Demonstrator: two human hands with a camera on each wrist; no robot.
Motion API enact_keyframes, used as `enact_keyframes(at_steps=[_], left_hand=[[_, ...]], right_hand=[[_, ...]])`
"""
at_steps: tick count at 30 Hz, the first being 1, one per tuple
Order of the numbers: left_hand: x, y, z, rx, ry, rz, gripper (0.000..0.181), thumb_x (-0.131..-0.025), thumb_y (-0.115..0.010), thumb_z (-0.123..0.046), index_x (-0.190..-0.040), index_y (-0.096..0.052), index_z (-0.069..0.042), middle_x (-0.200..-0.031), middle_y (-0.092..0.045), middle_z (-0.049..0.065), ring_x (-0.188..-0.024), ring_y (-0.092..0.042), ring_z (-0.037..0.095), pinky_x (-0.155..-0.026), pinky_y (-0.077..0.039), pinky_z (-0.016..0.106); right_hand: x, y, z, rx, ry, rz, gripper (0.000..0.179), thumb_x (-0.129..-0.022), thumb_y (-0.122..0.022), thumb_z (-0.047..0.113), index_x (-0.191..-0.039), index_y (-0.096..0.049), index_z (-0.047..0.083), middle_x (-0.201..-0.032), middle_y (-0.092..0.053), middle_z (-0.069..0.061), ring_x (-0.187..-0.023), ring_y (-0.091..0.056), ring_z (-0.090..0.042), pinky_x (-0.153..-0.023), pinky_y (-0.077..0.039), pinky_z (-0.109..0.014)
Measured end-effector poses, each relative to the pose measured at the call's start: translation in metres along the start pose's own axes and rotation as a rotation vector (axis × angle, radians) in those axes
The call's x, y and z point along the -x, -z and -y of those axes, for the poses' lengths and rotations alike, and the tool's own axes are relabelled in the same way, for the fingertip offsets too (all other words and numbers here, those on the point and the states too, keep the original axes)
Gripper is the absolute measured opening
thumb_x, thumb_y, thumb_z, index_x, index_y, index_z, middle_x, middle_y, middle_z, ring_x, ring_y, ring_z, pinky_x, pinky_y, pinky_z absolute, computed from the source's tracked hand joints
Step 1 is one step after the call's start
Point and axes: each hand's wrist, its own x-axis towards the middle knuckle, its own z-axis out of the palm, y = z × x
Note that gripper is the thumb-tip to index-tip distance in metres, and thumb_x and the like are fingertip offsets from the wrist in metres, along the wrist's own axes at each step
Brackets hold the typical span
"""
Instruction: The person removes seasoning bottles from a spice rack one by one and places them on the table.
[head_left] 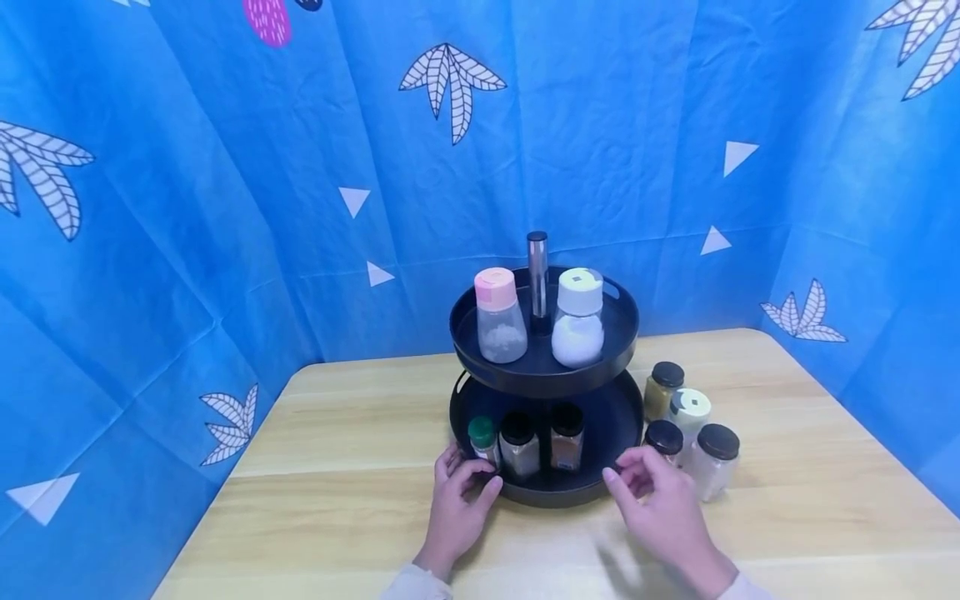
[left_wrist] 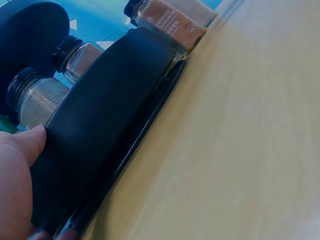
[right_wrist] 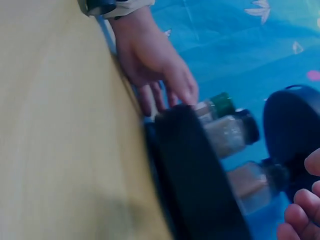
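Fingers of my left hand (head_left: 456, 518) are gripping the lower tray (head_left: 543, 498) at its front left, the thumb lying over the rim and the fingertips curling in underneath. Those of my right hand (head_left: 663, 507) are hovering by its front right, loosely bent and holding nothing (whether the thumb is brushing the rim, I cannot tell).

This tray is standing on the tabletop (head_left: 337, 487) and carrying a green-capped jar (head_left: 482, 435), a grey-filled jar (head_left: 521, 454) and a brown-filled jar (head_left: 566, 450). Above it the upper tray (head_left: 546, 385) is bearing a pink-capped shaker (head_left: 502, 325) and a white-capped shaker (head_left: 578, 333), one on either side of the post (head_left: 537, 279).

What is worrying me most is that one-sided grip: if I were lifting with the left alone, the stand would probably be tilting, and the tall shakers could be sliding or toppling first. My left thumb is sitting close to the green-capped jar, so a careless squeeze might be tipping it. On the right, a dark-capped jar (head_left: 664, 437) is standing just behind my knuckles, with a clear jar (head_left: 714, 467) beside it; swinging that hand outward, or dragging the tray rightward, could be knocking both over.
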Motion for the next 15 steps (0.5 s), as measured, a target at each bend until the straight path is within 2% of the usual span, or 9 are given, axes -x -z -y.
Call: enact_keyframes(at_steps=[4, 8, 11, 15], left_hand=[[0.001, -0.002, -0.001, 0.001, 0.002, 0.006, 0.012, -0.086, -0.074, -0.022, -0.093, -0.068, -0.014, -0.143, -0.029, 0.026, -0.126, -0.042, 0.042, -0.090, -0.052, 0.038], [0.001, -0.002, -0.002, 0.004, 0.001, -0.001, 0.012, -0.086, -0.074, -0.022, -0.093, -0.068, -0.014, -0.142, -0.029, 0.025, -0.125, -0.043, 0.042, -0.090, -0.052, 0.037], [0.001, -0.002, -0.001, -0.001, -0.006, -0.008, 0.012, -0.086, -0.074, -0.022, -0.093, -0.068, -0.014, -0.142, -0.030, 0.025, -0.125, -0.043, 0.042, -0.089, -0.052, 0.036], [0.000, -0.001, 0.000, -0.006, -0.016, -0.019, 0.011, -0.086, -0.075, -0.021, -0.092, -0.068, -0.014, -0.141, -0.031, 0.025, -0.124, -0.044, 0.042, -0.089, -0.053, 0.035]], right_hand=[[0.006, -0.012, -0.006, -0.026, -0.082, 0.018, 0.024, -0.073, -0.077, -0.006, -0.083, -0.060, 0.008, -0.068, -0.056, 0.012, -0.058, -0.052, -0.002, -0.051, -0.046, -0.015], [0.011, -0.018, -0.013, -0.083, -0.122, 0.034, 0.024, -0.073, -0.077, -0.008, -0.084, -0.061, 0.006, -0.074, -0.057, 0.009, -0.060, -0.054, -0.003, -0.052, -0.048, -0.017], [0.016, -0.023, -0.021, -0.090, -0.097, 0.044, 0.026, -0.071, -0.077, -0.010, -0.085, -0.062, 0.006, -0.078, -0.058, 0.007, -0.062, -0.055, -0.003, -0.053, -0.049, -0.017], [0.021, -0.027, -0.030, -0.046, -0.016, 0.033, 0.030, -0.068, -0.079, -0.010, -0.088, -0.064, 0.006, -0.088, -0.061, 0.002, -0.065, -0.058, -0.003, -0.053, -0.048, -0.015]])
